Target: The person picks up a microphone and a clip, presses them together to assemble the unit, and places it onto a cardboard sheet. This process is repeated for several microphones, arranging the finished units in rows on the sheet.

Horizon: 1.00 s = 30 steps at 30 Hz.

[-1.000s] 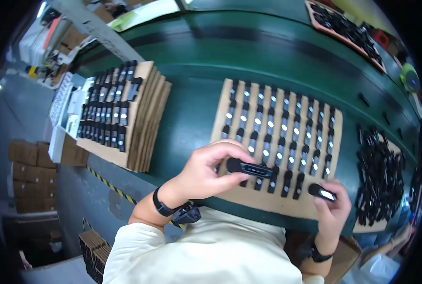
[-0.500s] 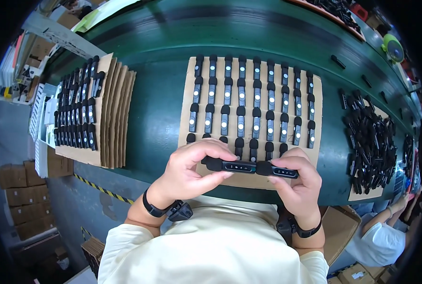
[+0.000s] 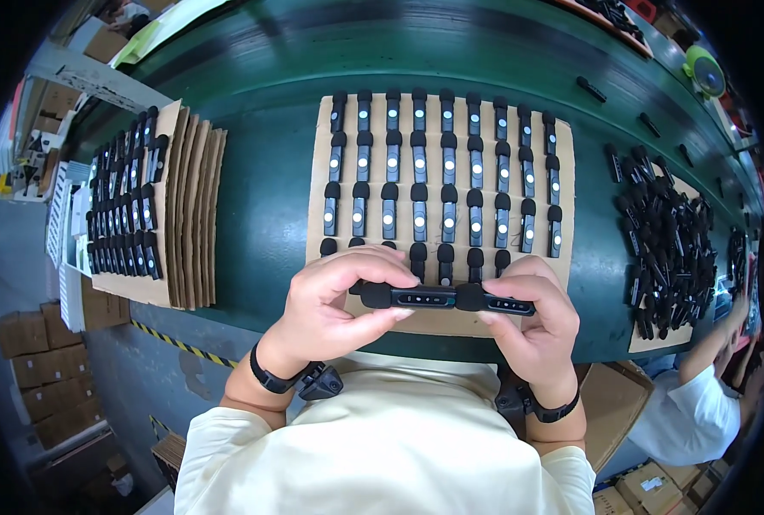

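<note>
Pinched between the thumb and fingers of my left hand [image 3: 330, 302] is a small black clip-on microphone [image 3: 423, 299] with a round foam cap. A second black clip-on microphone [image 3: 507, 305] is gripped likewise by my right hand [image 3: 543, 313]. Both lie sideways, end to end, the right one's foam cap against the left one's tail. Small lights or marks show on their upward faces. Below them lies a cardboard sheet [image 3: 450, 324] bearing rows of similar microphones [image 3: 419, 158], each with a pale round spot. My hands partly hide the nearest row.
Left on the green bench [image 3: 262, 189], layered cardboard [image 3: 197, 215] carries more microphones [image 3: 124, 215]. A heap of loose microphones [image 3: 669, 249] lies on cardboard at right. Several single ones lie on the green strip beyond, near a small green fan [image 3: 704, 72]. Another person [image 3: 691, 412] is at far right.
The view has shifted slightly, so the bench and cardboard sit a little further left and higher. Both hands keep their hold on the two microphones, nearly unchanged.
</note>
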Motion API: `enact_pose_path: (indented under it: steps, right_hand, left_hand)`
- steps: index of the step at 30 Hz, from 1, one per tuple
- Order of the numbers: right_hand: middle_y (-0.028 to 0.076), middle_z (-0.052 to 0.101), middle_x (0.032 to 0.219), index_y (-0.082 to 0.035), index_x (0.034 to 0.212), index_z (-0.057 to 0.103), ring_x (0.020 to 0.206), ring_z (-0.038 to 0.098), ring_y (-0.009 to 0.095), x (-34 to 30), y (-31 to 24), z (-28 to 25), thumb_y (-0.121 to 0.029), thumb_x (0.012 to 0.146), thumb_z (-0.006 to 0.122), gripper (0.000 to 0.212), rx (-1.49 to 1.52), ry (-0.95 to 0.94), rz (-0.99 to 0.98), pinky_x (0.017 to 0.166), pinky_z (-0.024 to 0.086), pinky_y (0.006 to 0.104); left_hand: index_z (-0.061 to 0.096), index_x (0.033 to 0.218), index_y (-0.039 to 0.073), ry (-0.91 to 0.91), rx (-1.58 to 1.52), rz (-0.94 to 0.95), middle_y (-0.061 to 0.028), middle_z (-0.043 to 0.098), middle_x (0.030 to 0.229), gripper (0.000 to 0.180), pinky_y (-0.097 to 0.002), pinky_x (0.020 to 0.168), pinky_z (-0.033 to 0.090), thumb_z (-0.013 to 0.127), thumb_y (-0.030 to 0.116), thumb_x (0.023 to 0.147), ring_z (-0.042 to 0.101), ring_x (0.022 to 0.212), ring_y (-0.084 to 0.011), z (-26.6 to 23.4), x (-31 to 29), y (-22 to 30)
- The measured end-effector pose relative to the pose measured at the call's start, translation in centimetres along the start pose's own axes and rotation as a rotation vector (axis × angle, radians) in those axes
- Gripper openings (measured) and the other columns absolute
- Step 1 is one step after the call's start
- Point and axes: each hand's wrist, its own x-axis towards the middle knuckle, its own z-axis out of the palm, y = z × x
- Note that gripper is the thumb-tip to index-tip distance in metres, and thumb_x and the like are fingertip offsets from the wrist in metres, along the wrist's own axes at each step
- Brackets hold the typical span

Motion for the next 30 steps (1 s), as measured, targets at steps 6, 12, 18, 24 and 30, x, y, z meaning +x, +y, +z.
enact_pose_path:
  steps: [6,12,18,24,30]
  right_hand:
    - [0.011,0.058,0.092,0.002,0.101,0.065,0.084,0.054,0.019,-0.1,0.4,-0.3,0.003,0.075,0.074,0.028,-0.019,-0.014,-0.058,0.072,0.043,0.0282]
    - [0.013,0.057,0.101,0.003,0.102,0.064,0.088,0.056,0.020,-0.8,0.6,0.8,0.009,0.075,0.070,0.028,0.344,0.186,0.045,0.079,0.047,0.0295]
    - [0.014,0.056,0.105,0.002,0.103,0.064,0.090,0.057,0.019,-0.5,0.4,-0.3,0.014,0.074,0.067,0.031,0.199,0.133,0.013,0.080,0.048,0.0281]
    - [0.014,0.061,0.099,-0.001,0.107,0.065,0.083,0.062,0.025,0.5,0.2,0.5,0.012,0.069,0.072,0.041,-0.168,-0.081,-0.119,0.071,0.050,0.0310]
    - [0.012,0.063,0.097,-0.004,0.105,0.066,0.083,0.062,0.027,0.1,0.5,1.4,0.010,0.069,0.073,0.039,-0.112,0.031,-0.109,0.070,0.051,0.0346]
  left_hand:
    - [0.070,0.101,-0.001,0.034,-0.007,0.025,-0.0119,0.071,0.097,0.028,-0.0401,0.093,0.052,0.078,-0.003,0.074,0.067,0.094,-0.0269,0.5,0.8,0.6]
    - [0.068,0.096,-0.001,-0.041,0.237,0.089,-0.0136,0.070,0.096,0.025,-0.0482,0.098,0.047,0.071,-0.006,0.072,0.066,0.096,-0.0268,0.6,1.5,1.0]
    - [0.067,0.097,0.000,-0.062,0.270,0.105,-0.0133,0.070,0.098,0.025,-0.0474,0.101,0.046,0.068,-0.006,0.072,0.066,0.099,-0.0272,0.5,1.7,0.3]
    - [0.065,0.098,0.001,-0.029,0.079,0.036,-0.0135,0.070,0.102,0.026,-0.0476,0.104,0.045,0.068,-0.005,0.074,0.066,0.099,-0.0270,1.8,1.4,-0.4]
    - [0.066,0.099,0.000,-0.069,0.077,0.053,-0.0136,0.070,0.103,0.025,-0.0478,0.102,0.047,0.068,-0.005,0.074,0.066,0.100,-0.0266,2.6,1.7,-0.2]
